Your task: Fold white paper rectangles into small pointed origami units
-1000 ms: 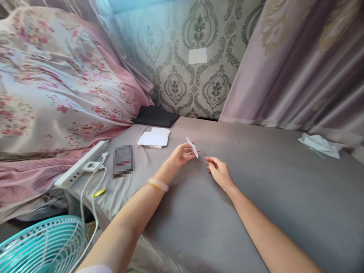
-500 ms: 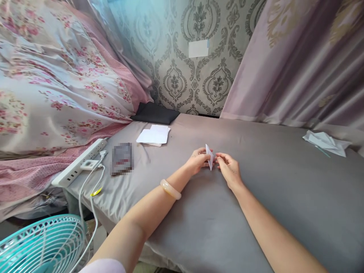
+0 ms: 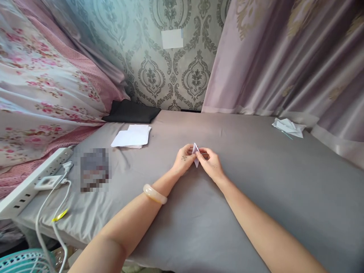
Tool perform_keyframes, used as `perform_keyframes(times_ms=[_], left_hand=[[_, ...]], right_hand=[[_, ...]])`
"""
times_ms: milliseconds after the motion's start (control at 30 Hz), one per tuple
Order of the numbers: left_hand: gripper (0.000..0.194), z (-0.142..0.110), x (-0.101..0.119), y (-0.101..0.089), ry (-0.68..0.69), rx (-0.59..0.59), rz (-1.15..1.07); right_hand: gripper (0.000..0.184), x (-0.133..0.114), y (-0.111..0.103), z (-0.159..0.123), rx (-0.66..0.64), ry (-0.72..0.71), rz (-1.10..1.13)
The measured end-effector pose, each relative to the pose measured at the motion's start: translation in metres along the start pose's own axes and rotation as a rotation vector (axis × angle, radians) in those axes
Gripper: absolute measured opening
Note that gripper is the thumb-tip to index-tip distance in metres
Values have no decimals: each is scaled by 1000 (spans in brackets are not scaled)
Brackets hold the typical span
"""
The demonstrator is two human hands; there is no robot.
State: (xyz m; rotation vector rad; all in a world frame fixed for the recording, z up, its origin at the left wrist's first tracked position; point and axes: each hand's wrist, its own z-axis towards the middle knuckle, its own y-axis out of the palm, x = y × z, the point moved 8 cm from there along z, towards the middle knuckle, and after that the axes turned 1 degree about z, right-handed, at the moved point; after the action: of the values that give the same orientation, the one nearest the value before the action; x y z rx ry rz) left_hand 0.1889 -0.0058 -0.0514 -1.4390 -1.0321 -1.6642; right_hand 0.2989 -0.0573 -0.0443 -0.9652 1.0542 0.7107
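A small piece of folded white paper (image 3: pixel 196 150) stands on edge between my two hands, above the grey cloth (image 3: pixel 182 212). My left hand (image 3: pixel 184 159) pinches it from the left side, thumb toward me. From the right, my right hand (image 3: pixel 209 162) grips the same paper, its thumb against the near face. The far fingertips of both hands are partly hidden behind the paper and the thumbs. A pale bangle (image 3: pixel 155 194) circles my left wrist.
White sheets (image 3: pixel 132 136) lie stacked at the left, before a black cloth (image 3: pixel 132 111). Crumpled white paper (image 3: pixel 288 127) rests at the far right. Left are a blurred-out dark object (image 3: pixel 94 169), a power strip (image 3: pixel 34 182) with cables and a turquoise fan (image 3: pixel 25 261).
My right hand has come in from slightly apart and now grips the folded paper too. The left hand keeps its hold. The camera view has turned to the right.
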Motion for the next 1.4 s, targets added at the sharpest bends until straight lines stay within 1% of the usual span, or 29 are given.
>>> perform_keyframes(times_ms=[100,233,333,467,533,633,733,800,867,933,1067,1200,1300,1400], left_hand=[[27,1,-1,-3,25,45,110],[26,-1,1,-2,66,55,219],[26,-3,4,-1,91,56,257],[26,-3,5,-5,83,132,311],[24,-3,7,-6,85,152,341],[23,-4,11,-3,94,116,376],[30,-6,18,1,136,71,355],[36,-8,22,1,163,66,321],[36,-10,24,0,166,80,287],[33,-11,25,-1,160,97,254],[36,-14,32,0,178,94,188],[41,-14,33,2,129,74,99],[39,-13,32,3,99,50,69],[36,-13,31,1,96,54,40]], right_hand=[[25,-7,-4,-2,38,-54,-101],[23,-18,-7,-5,79,-127,-234],[22,-20,-8,-4,88,-132,-244],[20,-21,-7,-3,93,-131,-219],[20,-24,-7,-5,110,-148,-200],[20,-29,-6,-9,133,-198,-191],[22,-34,-7,-13,158,-258,-200],[28,-37,-6,-15,161,-297,-204],[35,-39,-5,-18,155,-332,-208],[37,-42,-5,-20,154,-358,-233],[35,-47,-6,-23,166,-394,-324],[33,-52,-7,-25,177,-451,-326],[34,-53,-7,-25,177,-465,-328],[34,-54,-7,-25,162,-458,-340]])
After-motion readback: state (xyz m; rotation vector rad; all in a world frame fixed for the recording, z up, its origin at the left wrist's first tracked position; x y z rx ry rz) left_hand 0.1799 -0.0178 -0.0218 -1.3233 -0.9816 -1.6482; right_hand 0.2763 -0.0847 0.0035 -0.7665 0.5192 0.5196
